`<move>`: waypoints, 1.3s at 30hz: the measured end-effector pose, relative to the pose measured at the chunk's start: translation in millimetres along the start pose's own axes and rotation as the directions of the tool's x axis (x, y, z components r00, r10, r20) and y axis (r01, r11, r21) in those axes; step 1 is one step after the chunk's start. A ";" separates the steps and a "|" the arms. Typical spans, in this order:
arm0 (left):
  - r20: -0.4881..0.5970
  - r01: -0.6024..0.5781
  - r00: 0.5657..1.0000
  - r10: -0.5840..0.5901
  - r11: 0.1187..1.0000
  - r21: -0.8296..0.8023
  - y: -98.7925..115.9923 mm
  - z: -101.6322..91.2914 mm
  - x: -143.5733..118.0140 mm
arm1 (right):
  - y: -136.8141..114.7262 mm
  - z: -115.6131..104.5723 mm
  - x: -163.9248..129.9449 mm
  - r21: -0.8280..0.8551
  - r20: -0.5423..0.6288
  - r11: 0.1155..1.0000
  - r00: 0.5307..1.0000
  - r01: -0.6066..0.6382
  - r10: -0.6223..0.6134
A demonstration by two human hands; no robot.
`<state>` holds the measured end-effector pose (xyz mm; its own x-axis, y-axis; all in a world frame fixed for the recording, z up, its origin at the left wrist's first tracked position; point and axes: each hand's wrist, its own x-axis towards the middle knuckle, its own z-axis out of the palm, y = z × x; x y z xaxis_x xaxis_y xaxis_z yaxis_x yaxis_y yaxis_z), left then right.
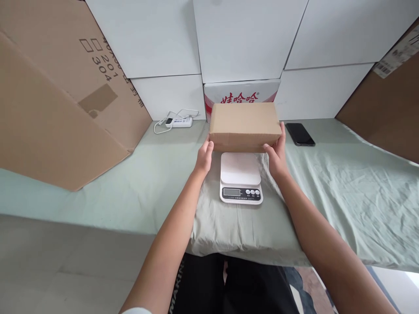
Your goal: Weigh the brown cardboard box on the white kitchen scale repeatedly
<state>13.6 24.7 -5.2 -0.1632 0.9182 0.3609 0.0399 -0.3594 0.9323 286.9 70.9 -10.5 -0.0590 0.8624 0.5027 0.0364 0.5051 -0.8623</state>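
Observation:
Between my two hands is a closed brown cardboard box [245,118], gripped at its left and right ends. My left hand [205,155] is closed on the lower left corner, thumb on the front face. On the opposite end, my right hand [277,150] holds the lower right corner, its thumb also on the front. A white digital kitchen scale [241,170] lies just in front of the box, with its display and several buttons facing me. Its display looks blank. Whether the box touches anything beneath it I cannot tell.
A black phone [300,134] lies right of the box. At the left back is a white power strip [179,122] with a cable. White boxes [163,39] form the back wall; large cartons [65,96] stand at both sides. Green cloth [131,200] covers the table.

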 end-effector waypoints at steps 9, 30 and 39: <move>0.131 -0.077 0.989 0.066 0.994 0.083 37.7 -2.0 -61.8 | -33.8 -21.1 -43.6 -0.058 -0.019 0.997 0.999 0.048 -0.049; 0.118 -0.018 0.993 0.012 0.999 0.049 25.2 -14.0 -116.6 | -24.9 -26.7 -93.3 -0.130 -0.076 0.992 0.997 0.002 -0.012; 0.108 -0.002 0.994 -0.003 0.999 0.048 25.2 -13.8 -116.5 | -24.5 -27.6 -92.3 -0.202 -0.060 0.979 0.997 0.039 -0.052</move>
<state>20.1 -93.6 -24.1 -0.0560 0.9318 0.3586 0.0878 -0.3532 0.9314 319.0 -20.1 -34.1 -0.0004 0.8353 0.5497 0.2349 0.5344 -0.8119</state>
